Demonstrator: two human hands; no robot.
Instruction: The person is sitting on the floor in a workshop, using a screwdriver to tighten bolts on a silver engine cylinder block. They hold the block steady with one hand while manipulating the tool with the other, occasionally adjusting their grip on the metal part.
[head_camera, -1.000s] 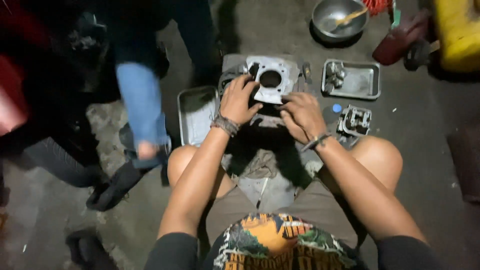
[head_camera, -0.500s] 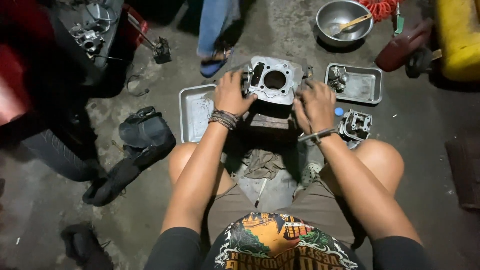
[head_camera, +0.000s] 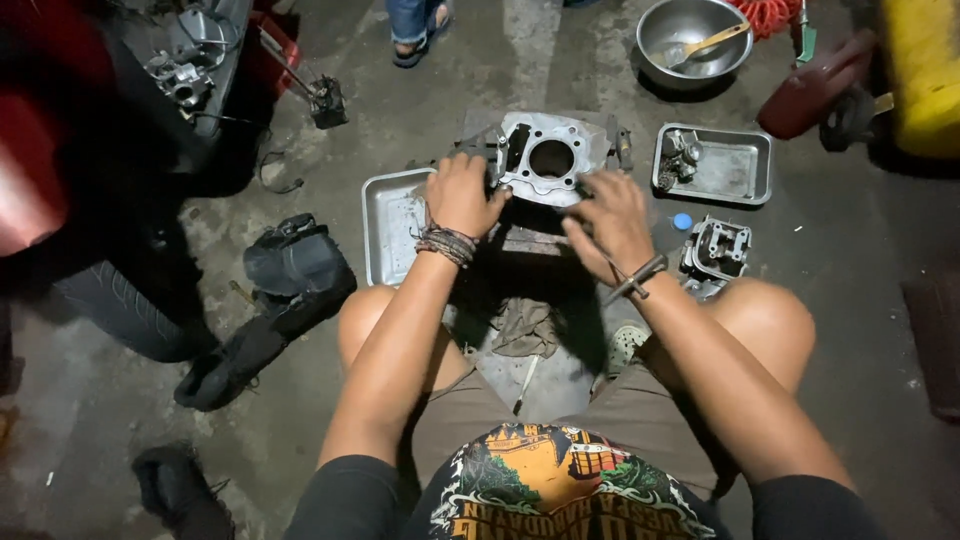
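Grey concrete floor (head_camera: 420, 120), stained and scuffed, fills the frame, with the person crouched low over it, knees spread so both arms reach between them.

At upper centre, the left hand (head_camera: 462, 195) curls around the left edge of a metal engine block (head_camera: 548, 160), fingers bent against its side as if to steady it. On the block's near right corner rests the right hand (head_camera: 610, 218), fingers spread and half open, pressing more than gripping; whether it pinches anything small I cannot tell.

That block is pale grey cast metal, roughly square, with one large round bore through its middle and smaller holes near the corners. It sits on a dark raised slab.

Outward from there:
- a shallow metal tray (head_camera: 388, 225) lies just left of the left wrist
- a second tray (head_camera: 735, 170), holding small parts, sits at upper right
- a finned engine part (head_camera: 716, 250) lies beside the right wrist
- a steel bowl (head_camera: 692, 35) sits at the top edge
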